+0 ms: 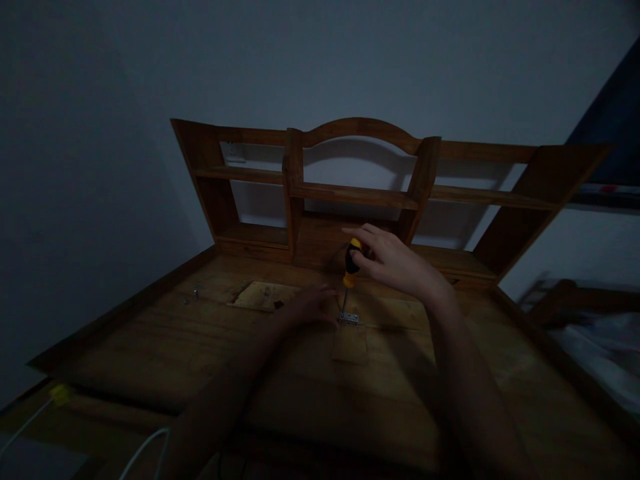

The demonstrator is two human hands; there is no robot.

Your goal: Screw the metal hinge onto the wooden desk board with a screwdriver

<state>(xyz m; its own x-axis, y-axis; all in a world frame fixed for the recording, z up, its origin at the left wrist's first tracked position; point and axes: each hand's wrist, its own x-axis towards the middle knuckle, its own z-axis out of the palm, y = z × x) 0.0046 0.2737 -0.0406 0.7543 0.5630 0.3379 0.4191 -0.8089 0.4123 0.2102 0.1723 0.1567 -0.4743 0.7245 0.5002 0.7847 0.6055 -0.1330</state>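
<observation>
My right hand grips the black and yellow handle of a screwdriver from above. The shaft points steeply down, with its tip at the left end of a small metal hinge. That hinge lies along the far edge of a small wooden piece on the desktop. Just left of the hinge, my left hand rests low with thumb and fingers apart. It is in shadow, and whether its fingertips touch the hinge is unclear.
A wooden desktop spreads around the hands, with a shelf unit at its back against the wall. A thin wooden board lies left of my left hand, and small metal bits sit farther left. White cables hang at the lower left.
</observation>
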